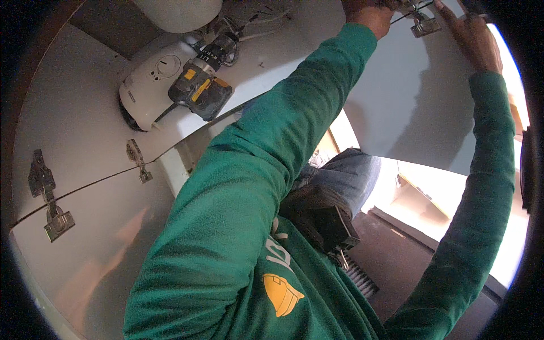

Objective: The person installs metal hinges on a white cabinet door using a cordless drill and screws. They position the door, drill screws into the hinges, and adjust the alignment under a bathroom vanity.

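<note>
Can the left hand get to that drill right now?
Probably yes: the drill lies uncovered, with nothing seen blocking it. The left hand is up near a metal hinge, so it would have to leave there first.

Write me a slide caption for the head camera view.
Left hand and right hand close to a metal hinge on a pale panel, with a drill beside a white appliance.

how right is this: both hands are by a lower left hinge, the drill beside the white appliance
Wrong hinge: in the head view, left hand and right hand are by the upper-right hinge; the drill is beside the white appliance.
</note>
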A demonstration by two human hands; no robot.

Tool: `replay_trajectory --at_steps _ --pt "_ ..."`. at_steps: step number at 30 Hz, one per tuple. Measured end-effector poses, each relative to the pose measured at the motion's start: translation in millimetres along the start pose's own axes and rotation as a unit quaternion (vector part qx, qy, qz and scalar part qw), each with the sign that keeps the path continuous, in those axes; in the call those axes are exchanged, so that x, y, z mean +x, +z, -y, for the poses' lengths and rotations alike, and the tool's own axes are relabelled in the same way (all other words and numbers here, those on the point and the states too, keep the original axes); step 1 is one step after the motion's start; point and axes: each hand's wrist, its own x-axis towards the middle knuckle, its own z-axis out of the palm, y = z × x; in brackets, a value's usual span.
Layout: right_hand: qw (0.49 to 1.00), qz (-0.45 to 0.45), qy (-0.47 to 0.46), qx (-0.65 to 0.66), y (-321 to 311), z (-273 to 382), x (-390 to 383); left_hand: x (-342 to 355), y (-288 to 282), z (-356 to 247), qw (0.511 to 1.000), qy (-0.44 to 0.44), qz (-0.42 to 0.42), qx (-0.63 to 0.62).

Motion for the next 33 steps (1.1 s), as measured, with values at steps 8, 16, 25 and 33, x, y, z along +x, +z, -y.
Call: replay_trajectory --at_steps 8,16,25,33 --pt "0.996 0.055 0.066 0.011 -12.2 6.1 6.8 -26.1 15.1 -3.2 0.994 0.043 -0.091 -0.034" --pt "1.000 -0.003 -0.008 -0.025 0.8 -5.9 0.2 -31.4 18.6 -3.3 0.970 0.157 -0.166 0.079" --pt "0.996 0.048 0.064 0.027 -13.3 10.2 4.7 -32.1 21.6 -2.6 0.955 0.159 -0.190 0.161" --pt "0.994 0.104 0.018 0.009 -16.9 -14.8 10.8 -32.4 25.4 0.4 0.955 0.152 -0.166 0.194"
